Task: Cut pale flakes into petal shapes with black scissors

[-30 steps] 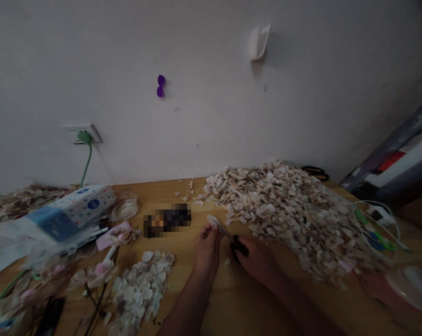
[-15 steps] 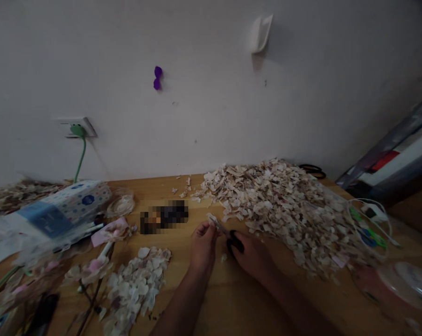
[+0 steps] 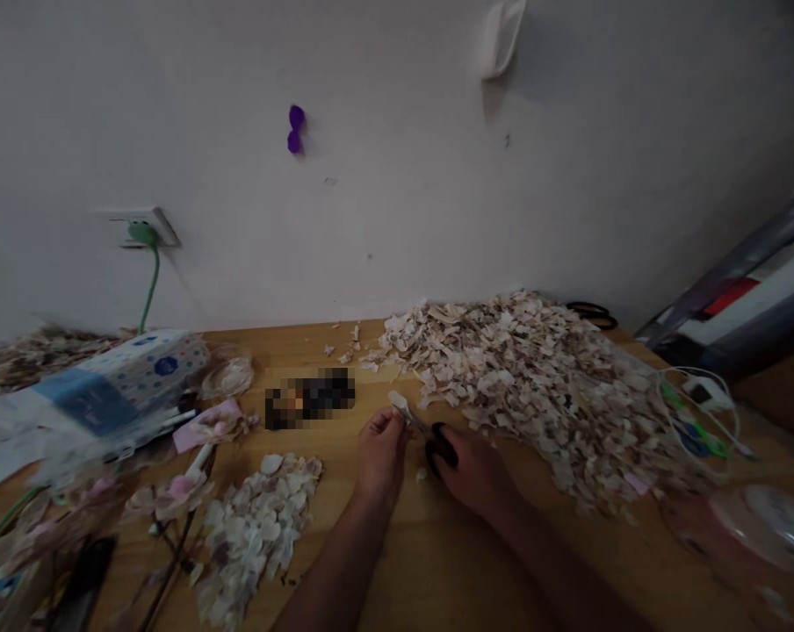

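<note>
My left hand pinches a small pale petal-like piece between thumb and fingers. My right hand grips black-handled scissors, their blades pointing up and left to the piece. How far the blades are apart is too small to tell. Just below the scissors a small pale scrap lies on the wooden table. Beyond and to the right of my hands spreads a large heap of dry, whitish-brown pieces. Left of my left forearm is a smaller pile of rounder pale pieces.
At the left lie a tissue pack, artificial pink flowers on dark stems and a coil of clear line. A blurred-out dark item sits behind my hands. On the right are a white cable and a clear container.
The view has tilted slightly downward, so the wall items sit higher. The pale piece shows more above my left fingertips. Both hands keep their holds, close together.
</note>
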A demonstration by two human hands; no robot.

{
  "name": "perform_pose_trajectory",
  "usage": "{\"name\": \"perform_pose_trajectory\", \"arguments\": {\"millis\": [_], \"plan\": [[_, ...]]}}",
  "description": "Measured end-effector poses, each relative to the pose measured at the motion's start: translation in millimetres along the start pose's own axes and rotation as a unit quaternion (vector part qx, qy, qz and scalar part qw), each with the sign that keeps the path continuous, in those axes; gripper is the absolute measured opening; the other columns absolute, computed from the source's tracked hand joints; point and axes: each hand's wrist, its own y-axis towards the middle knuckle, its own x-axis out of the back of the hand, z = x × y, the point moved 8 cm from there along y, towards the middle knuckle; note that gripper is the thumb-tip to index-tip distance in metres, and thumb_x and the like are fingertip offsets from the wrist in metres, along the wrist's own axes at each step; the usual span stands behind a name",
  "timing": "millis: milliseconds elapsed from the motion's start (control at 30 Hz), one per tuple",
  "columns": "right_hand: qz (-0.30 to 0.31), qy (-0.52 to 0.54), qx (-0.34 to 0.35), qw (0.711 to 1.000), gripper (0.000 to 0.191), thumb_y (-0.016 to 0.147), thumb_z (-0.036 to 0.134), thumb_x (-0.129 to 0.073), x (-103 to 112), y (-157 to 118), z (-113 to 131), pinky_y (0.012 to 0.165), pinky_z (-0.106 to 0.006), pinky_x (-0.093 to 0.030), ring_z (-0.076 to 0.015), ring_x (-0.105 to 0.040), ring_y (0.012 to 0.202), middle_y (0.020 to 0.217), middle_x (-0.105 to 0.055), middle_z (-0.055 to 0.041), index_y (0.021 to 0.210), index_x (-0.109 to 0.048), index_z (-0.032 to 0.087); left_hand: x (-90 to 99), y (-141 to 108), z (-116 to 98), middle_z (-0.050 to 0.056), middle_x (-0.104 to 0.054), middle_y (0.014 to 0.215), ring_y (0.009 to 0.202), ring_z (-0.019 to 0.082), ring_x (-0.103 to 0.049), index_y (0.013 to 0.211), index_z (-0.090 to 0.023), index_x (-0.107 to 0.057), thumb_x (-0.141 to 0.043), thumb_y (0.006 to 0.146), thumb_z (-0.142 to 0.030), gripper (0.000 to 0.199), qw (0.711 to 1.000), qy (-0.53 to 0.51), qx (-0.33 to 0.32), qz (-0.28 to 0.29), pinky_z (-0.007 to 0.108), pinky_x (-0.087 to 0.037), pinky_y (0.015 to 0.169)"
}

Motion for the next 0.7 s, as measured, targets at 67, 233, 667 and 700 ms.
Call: {"name": "perform_pose_trajectory", "arguments": {"millis": [67,233,667,700], "plan": [[0.001,0.002,-0.001,1.0,0.025,0.084,0.026,-0.052,-1,0,-1,0.079,-0.032,-0.046,-0.0237,-0.063,0.095,0.105,-0.069,-0.0101,0.105,-0.062,0.02,1.2,2,-1,-0.002,-0.062,0.062,0.054,0.006,-0.052,0.068,-0.014,-0.066,-0.083,0.057,-0.029,0.025,1.0,0.019,-0.001,0.004,0.018,-0.041,0.056],[-0.001,-0.004,0.003,1.0,0.024,0.083,0.025,-0.053,-2,1,-3,0.077,-0.031,-0.045,-0.0237,-0.063,0.093,0.104,-0.069,-0.0095,0.104,-0.061,0.021,5.0,10,-4,-0.001,-0.063,0.063,0.054,0.007,-0.053,0.069,-0.013,-0.068,-0.082,0.06,-0.03,0.024,0.996,0.08,-0.014,0.031,0.019,-0.041,0.056],[0.0,-0.02,0.011,1.0,0.023,0.084,0.027,-0.051,-2,0,-5,0.078,-0.032,-0.045,-0.0244,-0.063,0.092,0.102,-0.07,-0.0101,0.103,-0.062,0.02,0.5,11,-12,-0.001,-0.064,0.059,0.048,0.008,-0.052,0.067,-0.015,-0.069,-0.083,0.057,-0.034,0.026,0.984,0.164,-0.011,0.071,0.02,-0.041,0.052],[-0.001,-0.019,0.013,1.0,0.023,0.084,0.027,-0.051,-3,1,-5,0.079,-0.032,-0.045,-0.0244,-0.063,0.092,0.103,-0.07,-0.0102,0.103,-0.062,0.02,1.1,12,-13,-0.001,-0.064,0.059,0.048,0.008,-0.052,0.067,-0.015,-0.069,-0.083,0.057,-0.035,0.026,0.982,0.174,-0.01,0.07,0.02,-0.041,0.052]]}}
